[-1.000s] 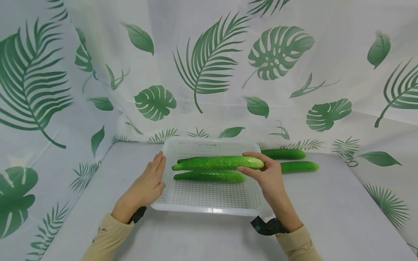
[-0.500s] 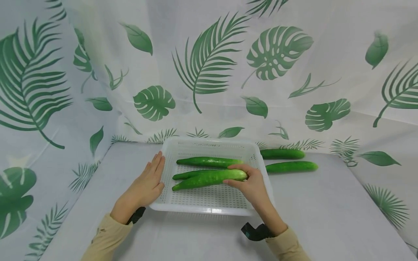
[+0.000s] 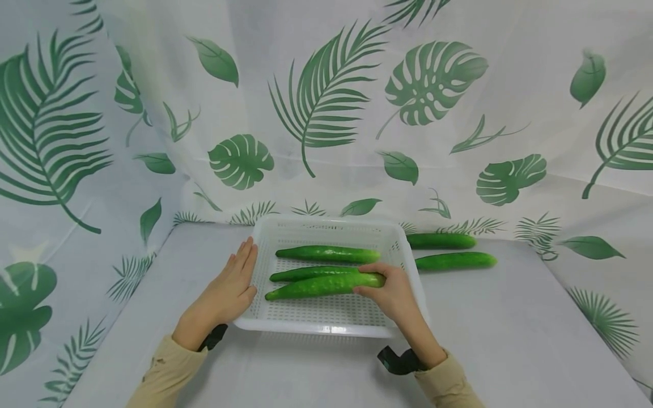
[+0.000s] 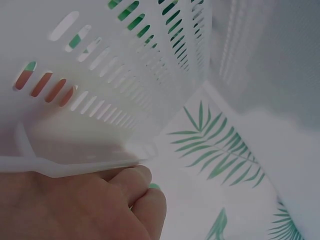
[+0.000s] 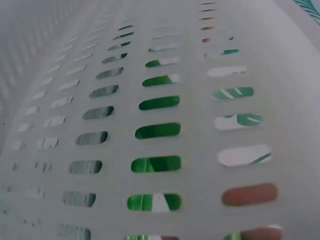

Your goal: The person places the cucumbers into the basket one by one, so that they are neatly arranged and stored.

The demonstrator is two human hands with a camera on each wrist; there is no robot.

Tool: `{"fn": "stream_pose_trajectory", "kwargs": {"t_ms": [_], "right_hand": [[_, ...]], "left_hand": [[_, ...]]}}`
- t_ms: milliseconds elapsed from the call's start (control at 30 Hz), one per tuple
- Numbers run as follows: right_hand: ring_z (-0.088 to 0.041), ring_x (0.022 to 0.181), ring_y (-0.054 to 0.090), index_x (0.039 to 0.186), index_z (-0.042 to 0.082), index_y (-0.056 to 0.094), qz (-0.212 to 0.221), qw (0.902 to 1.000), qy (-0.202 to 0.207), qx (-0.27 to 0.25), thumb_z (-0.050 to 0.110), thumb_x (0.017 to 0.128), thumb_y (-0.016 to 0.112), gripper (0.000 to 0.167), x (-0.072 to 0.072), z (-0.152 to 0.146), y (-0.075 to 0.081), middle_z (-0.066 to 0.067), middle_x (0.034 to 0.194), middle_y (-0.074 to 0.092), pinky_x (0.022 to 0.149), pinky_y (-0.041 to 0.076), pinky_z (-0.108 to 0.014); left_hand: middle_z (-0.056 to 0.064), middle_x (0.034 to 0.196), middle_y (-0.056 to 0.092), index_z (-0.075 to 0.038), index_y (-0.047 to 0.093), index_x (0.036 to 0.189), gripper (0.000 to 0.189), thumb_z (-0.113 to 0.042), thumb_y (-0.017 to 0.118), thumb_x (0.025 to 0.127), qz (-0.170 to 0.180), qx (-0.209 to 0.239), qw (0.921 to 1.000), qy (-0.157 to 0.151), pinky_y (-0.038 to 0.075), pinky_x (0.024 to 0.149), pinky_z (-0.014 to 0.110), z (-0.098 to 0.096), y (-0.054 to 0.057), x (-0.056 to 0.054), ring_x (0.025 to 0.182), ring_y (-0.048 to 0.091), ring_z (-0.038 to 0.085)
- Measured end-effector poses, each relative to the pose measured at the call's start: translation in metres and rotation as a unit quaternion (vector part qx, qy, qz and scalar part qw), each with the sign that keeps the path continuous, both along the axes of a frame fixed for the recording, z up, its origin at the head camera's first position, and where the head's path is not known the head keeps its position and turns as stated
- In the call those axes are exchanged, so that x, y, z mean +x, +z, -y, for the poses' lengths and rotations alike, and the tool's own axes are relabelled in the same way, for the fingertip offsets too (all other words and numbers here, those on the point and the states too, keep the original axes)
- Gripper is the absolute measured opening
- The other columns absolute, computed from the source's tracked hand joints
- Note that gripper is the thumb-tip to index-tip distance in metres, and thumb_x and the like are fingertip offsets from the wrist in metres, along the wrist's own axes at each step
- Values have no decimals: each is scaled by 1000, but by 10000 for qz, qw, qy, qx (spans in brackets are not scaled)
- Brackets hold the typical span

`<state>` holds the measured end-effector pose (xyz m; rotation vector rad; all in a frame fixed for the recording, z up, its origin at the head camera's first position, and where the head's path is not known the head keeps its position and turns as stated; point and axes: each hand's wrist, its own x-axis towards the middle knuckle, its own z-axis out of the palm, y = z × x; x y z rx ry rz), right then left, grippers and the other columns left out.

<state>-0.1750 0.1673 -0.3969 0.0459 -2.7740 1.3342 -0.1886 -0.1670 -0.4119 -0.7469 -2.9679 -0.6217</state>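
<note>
In the head view a white perforated plastic basket (image 3: 326, 328) holds three cucumbers lying crosswise. My right hand (image 3: 390, 289) grips the right end of the nearest cucumber (image 3: 311, 287) between thumb and fingers, low inside the basket. Just behind it lies a second cucumber (image 3: 296, 274), partly covered by my fingers. Farther back is another cucumber (image 3: 326, 254), apart from the hand. My left hand (image 3: 229, 286) rests with straight fingers against the basket's left rim. In the left wrist view that hand (image 4: 100, 210) touches the rim from outside. Slots in the basket wall (image 5: 195, 145) fill the right wrist view.
To the right of the basket, two more cucumbers lie on the white table: a rear cucumber (image 3: 444, 241) and a front cucumber (image 3: 456, 260). Their left ends are hidden behind the basket wall. A leaf-printed curtain (image 3: 326, 170) encloses the back and sides.
My right hand has brought its cucumber from above the rear of the basket toward me and down, beside the other two. Over the last half second it shifted slightly. The left hand stays put.
</note>
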Motion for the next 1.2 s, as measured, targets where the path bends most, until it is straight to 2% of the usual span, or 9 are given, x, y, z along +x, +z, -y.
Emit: {"fn": "stream_pose_trajectory", "kwargs": {"t_ms": [100, 233, 567, 800, 867, 1000, 1200], "right_hand": [[-36, 116, 59, 116, 1, 71, 32, 9998, 11, 179, 5, 78, 82, 40, 0, 0, 0, -18, 121, 67, 94, 49, -50], [-42, 124, 53, 117, -2, 70, 12, 9994, 8, 342, 2, 77, 80, 42, 1, 0, 1, -22, 124, 65, 101, 43, -56], [-44, 126, 51, 121, -3, 67, 40, 9990, -22, 443, 1, 77, 80, 46, 1, 0, 0, -23, 127, 63, 105, 40, -57], [-42, 119, 57, 122, -2, 67, 8, 9993, 82, 363, 3, 80, 79, 45, 1, -1, -2, -20, 124, 65, 98, 46, -58], [-41, 118, 58, 121, -2, 67, -15, 9995, 147, 268, 3, 80, 79, 43, 1, -1, -1, -20, 123, 65, 99, 46, -57], [-39, 120, 57, 122, -1, 67, 119, 9992, 341, -152, 4, 82, 78, 42, 5, -2, 8, -18, 125, 65, 106, 42, -53], [-33, 125, 55, 125, 2, 67, 194, 9934, 770, -823, 11, 85, 77, 42, 19, -15, 39, -14, 127, 64, 110, 39, -43]], "left_hand": [[26, 163, -3, 13, 6, 153, 74, -8, 45, 93, -47, -27, 10000, 2, 10, 119, 56, 0, 0, 0, 150, 2, 39], [26, 163, -2, 13, 7, 153, 74, -8, 45, 93, -33, -14, 10000, 8, 10, 119, 56, -1, 1, 1, 150, 3, 39], [26, 163, -1, 13, 8, 153, 73, -7, 45, 93, 6, 35, 10000, 27, 10, 119, 56, -2, 4, 2, 150, 3, 39], [26, 163, -2, 13, 8, 153, 73, -7, 45, 93, 4, 61, 10000, 3, 10, 119, 56, -2, 3, 2, 150, 3, 40], [26, 163, -3, 13, 7, 153, 73, -7, 45, 93, 18, 46, 10000, 3, 9, 119, 56, -2, 3, 2, 150, 2, 39], [26, 163, -2, 14, 8, 153, 73, -7, 44, 93, 7, 56, 10000, 12, 10, 119, 56, -2, 2, 2, 150, 3, 39], [25, 163, -3, 13, 6, 153, 73, -7, 44, 93, 42, 56, 10000, 29, 9, 119, 56, -2, 2, 2, 150, 1, 39]]}}
